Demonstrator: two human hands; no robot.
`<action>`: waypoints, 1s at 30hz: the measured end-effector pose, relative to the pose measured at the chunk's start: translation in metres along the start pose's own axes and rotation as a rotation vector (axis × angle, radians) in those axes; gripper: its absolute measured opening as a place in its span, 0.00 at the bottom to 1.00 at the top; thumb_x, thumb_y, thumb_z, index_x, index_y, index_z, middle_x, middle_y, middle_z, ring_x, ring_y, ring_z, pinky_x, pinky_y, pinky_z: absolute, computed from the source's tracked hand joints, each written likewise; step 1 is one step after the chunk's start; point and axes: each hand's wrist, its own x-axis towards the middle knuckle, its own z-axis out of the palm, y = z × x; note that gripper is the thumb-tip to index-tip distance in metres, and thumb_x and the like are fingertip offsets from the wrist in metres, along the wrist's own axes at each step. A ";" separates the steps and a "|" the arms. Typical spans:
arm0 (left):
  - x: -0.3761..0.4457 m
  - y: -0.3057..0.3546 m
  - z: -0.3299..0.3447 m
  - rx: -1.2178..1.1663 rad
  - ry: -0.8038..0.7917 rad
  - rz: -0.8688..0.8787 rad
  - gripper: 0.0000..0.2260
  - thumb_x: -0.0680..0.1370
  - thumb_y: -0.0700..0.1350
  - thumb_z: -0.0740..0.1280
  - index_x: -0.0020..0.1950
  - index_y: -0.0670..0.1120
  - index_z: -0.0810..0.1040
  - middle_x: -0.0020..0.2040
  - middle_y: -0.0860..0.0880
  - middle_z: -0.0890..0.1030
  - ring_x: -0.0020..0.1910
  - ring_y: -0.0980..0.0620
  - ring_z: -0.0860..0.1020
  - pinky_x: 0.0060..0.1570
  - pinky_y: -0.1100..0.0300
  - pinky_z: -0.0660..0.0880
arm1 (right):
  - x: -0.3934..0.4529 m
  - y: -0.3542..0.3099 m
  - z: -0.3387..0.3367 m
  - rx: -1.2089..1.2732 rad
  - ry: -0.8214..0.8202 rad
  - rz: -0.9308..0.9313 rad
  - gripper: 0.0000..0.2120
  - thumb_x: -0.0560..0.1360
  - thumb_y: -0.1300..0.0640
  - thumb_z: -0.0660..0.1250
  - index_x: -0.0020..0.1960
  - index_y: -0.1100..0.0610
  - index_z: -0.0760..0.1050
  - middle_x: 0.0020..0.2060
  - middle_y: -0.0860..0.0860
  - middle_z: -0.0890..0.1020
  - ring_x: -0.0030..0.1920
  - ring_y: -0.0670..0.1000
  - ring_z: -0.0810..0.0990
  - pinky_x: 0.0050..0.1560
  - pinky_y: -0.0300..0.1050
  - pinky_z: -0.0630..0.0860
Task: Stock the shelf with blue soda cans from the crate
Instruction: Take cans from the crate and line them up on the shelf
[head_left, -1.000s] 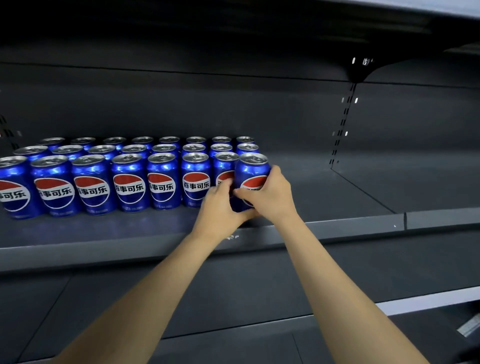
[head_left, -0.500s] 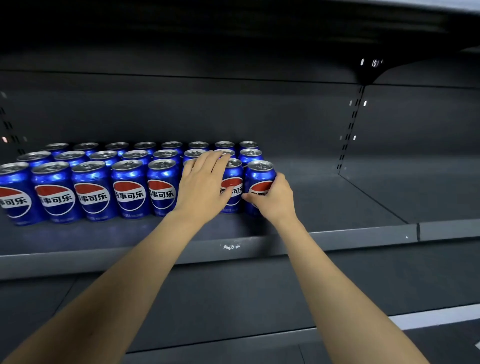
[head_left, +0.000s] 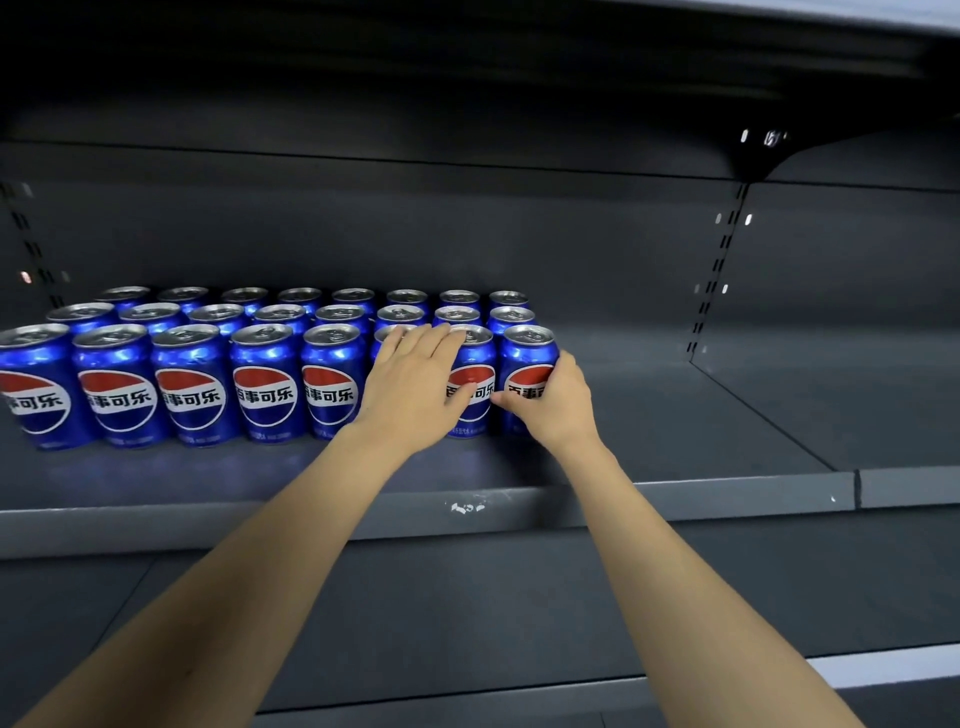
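Several blue soda cans stand in three rows on the dark grey shelf (head_left: 675, 441), filling its left part. My right hand (head_left: 553, 402) grips the rightmost front can (head_left: 530, 358), fingers curled round its lower right side. My left hand (head_left: 415, 384) lies flat, fingers straight, against the front of the cans beside it, covering one front-row can and touching the neighbouring can (head_left: 475, 379) with the thumb. All cans stand upright. The crate is out of view.
The right half of the shelf is bare up to a slotted upright (head_left: 717, 270) at the back. The shelf's front lip (head_left: 675, 499) runs across below my wrists. A lower shelf (head_left: 467, 613) sits underneath, another overhead.
My left hand left the rightmost can and went flat against the cans to its left. The right hand kept its grip as the can went back level with the front row.
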 end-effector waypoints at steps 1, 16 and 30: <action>0.000 0.000 0.000 0.002 -0.002 0.000 0.28 0.80 0.56 0.58 0.76 0.47 0.56 0.76 0.49 0.59 0.75 0.51 0.55 0.73 0.54 0.45 | 0.000 0.001 0.001 0.001 -0.002 -0.005 0.37 0.64 0.57 0.79 0.68 0.58 0.65 0.63 0.54 0.72 0.61 0.53 0.74 0.54 0.39 0.69; 0.002 -0.005 -0.006 0.022 0.003 0.049 0.26 0.79 0.51 0.61 0.75 0.47 0.59 0.74 0.49 0.63 0.73 0.50 0.60 0.72 0.55 0.50 | -0.002 0.002 0.000 -0.052 -0.087 0.041 0.50 0.68 0.56 0.77 0.77 0.59 0.47 0.69 0.54 0.69 0.67 0.54 0.70 0.66 0.49 0.70; -0.039 -0.060 -0.036 -0.016 0.042 -0.026 0.31 0.78 0.49 0.63 0.77 0.44 0.53 0.76 0.46 0.59 0.75 0.49 0.57 0.74 0.56 0.50 | -0.059 -0.060 0.062 -0.434 0.202 -0.329 0.43 0.73 0.48 0.70 0.77 0.63 0.49 0.76 0.55 0.57 0.77 0.55 0.51 0.75 0.55 0.51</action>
